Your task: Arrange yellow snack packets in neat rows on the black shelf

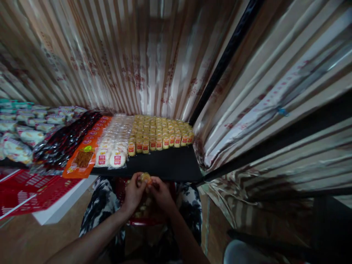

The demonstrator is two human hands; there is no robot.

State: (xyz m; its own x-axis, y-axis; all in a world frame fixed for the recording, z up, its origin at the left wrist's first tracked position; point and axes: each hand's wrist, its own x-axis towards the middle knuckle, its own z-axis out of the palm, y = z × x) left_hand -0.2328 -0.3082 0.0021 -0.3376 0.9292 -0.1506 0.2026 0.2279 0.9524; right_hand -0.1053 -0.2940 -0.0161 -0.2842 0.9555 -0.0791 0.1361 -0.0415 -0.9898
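Two hands meet low in the head view, just below the near edge of a flat black shelf board (170, 165). Left hand (134, 194) and right hand (162, 194) are pressed together around one small round golden pastry in a clear wrapper (145, 178), which sits at their fingertips and sticks up just above them. Both hands pinch it, the left from its left side and the right from below and to the right; neither is clearly nearer, since both touch it. Its shape is roundish, so no long axis can be told.

Directly under the hands lies a red plastic basket (165, 220) resting on the lap of patterned black-and-white trousers (101, 205). A few pale yellowish pieces seem to lie in it, but hands and dimness hide most of the inside.

Beyond the pastry, up and away from the hands, the board carries a block of small yellow wrapped cakes with red labels (159, 134) in neat rows. Just left of them lie rows of white round wrapped cakes (114, 146), then flat orange snack packets (88, 150), dark red glossy packets (66, 139) and pale green-and-white bags (27, 124). The near right part of the board is bare.
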